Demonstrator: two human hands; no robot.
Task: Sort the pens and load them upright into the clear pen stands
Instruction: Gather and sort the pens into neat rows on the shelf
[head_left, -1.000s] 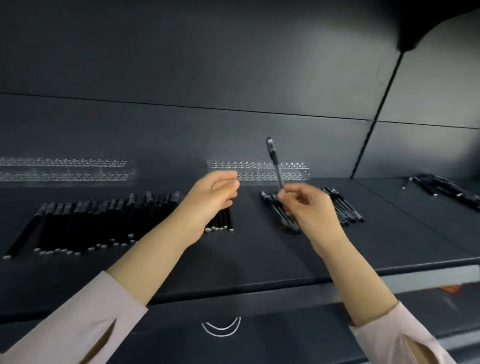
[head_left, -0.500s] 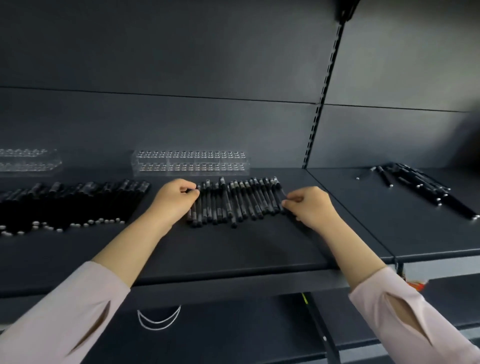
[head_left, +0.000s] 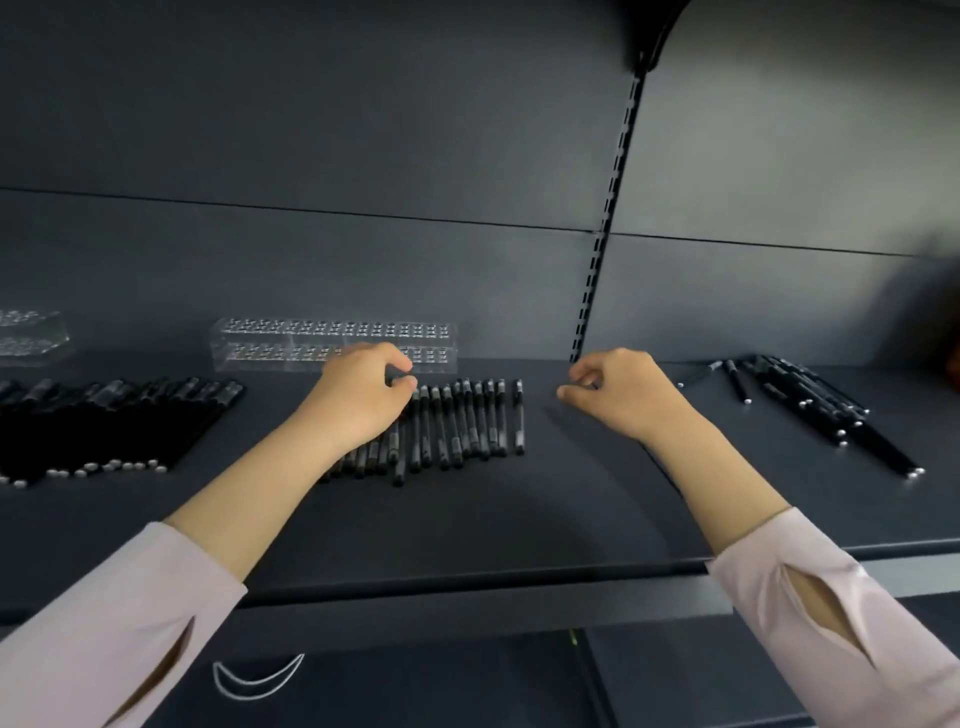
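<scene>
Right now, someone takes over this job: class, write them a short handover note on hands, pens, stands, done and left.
Left hand: fingers curled over the tops of the middle pens; grip cannot be told.
Right hand: curled, no pen in it, right of that row.
More pens lie flat in a left pile and a right pile.
Middle stand and left stand, at the back of the shelf, hold no pens.
Done: pens grouped. Left: load all upright.

just one head-worn wide-angle cam, facing forward and a bit down at the dark shelf (head_left: 467, 525), pretty close up
</scene>
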